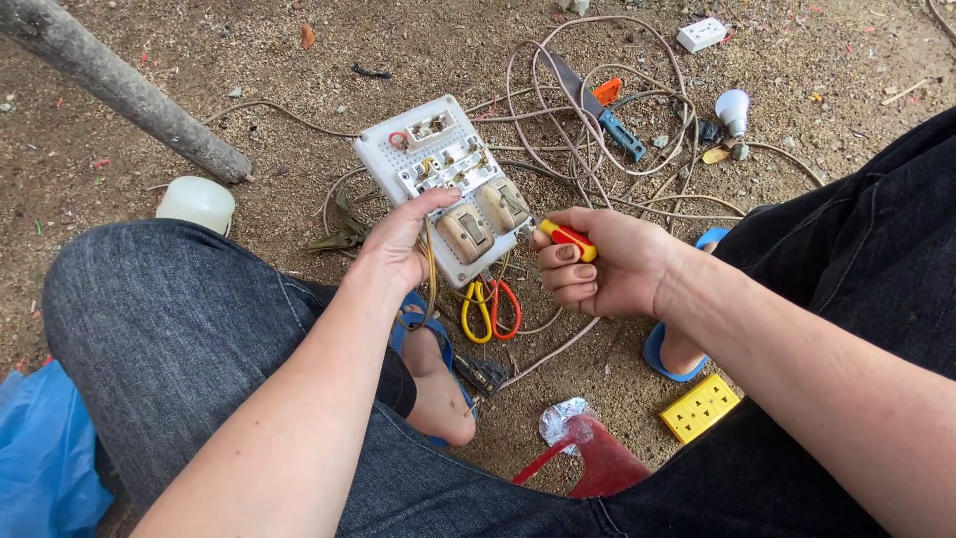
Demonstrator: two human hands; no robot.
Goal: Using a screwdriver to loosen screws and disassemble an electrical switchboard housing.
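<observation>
My left hand (402,239) grips the near edge of a white perforated switchboard (388,157), held tilted above the dirt. The board carries two beige switches (485,221) and open socket parts with red and yellow wires. In my right hand (607,267) is a small screwdriver with a red and yellow handle (569,238), fingers curled round it. Its tip touches the board's right edge beside the switches. Red and yellow wire loops (488,309) hang below the board.
Tangled grey cable (597,110) lies on the dirt with a blue-handled knife (602,112), a light bulb (734,110) and a white socket (702,35). A yellow socket (701,406), red object (597,460), white cup (196,204), grey pole (119,88) and blue bag (40,458) surround my knees.
</observation>
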